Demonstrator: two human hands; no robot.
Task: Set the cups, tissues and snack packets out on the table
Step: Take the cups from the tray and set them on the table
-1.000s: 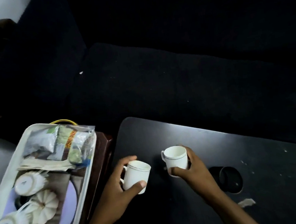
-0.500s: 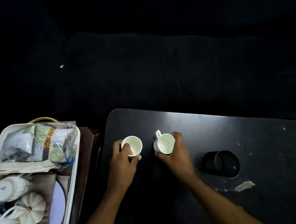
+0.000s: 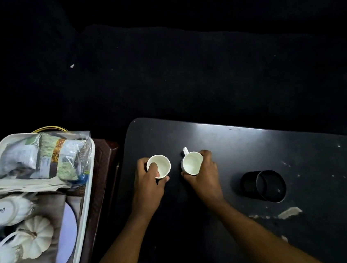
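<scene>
1. A dark sofa [image 3: 183, 70] fills the far side of the room, behind everything else.
2. The black tabletop [image 3: 308, 138] stands in front of it. Its surface has small chips and pale scratches near the right side.
3. A white tray [image 3: 86, 204] sits on a brown stool [image 3: 105, 160] just left of the tabletop. In the far end of the tray lie snack packets [image 3: 53, 156] inside a clear bag. Folded tissues [image 3: 28, 186] lie just in front of them. Nearer to me are more white cups [image 3: 7, 211], lying on their sides, and a white pumpkin-shaped piece [image 3: 37, 237].
4. A black round holder [image 3: 264, 186] lies on the tabletop, right of the hands.
5. The left hand [image 3: 150, 187] is closed around the left cup [image 3: 161, 164], with one finger over the rim. The cup stands upright on the tabletop.
6. The right hand [image 3: 205, 177] is closed around the right cup [image 3: 191, 164], also upright on the tabletop, its handle pointing away from me.
7. The two cups stand near each other, not touching, at the left part of the tabletop.
</scene>
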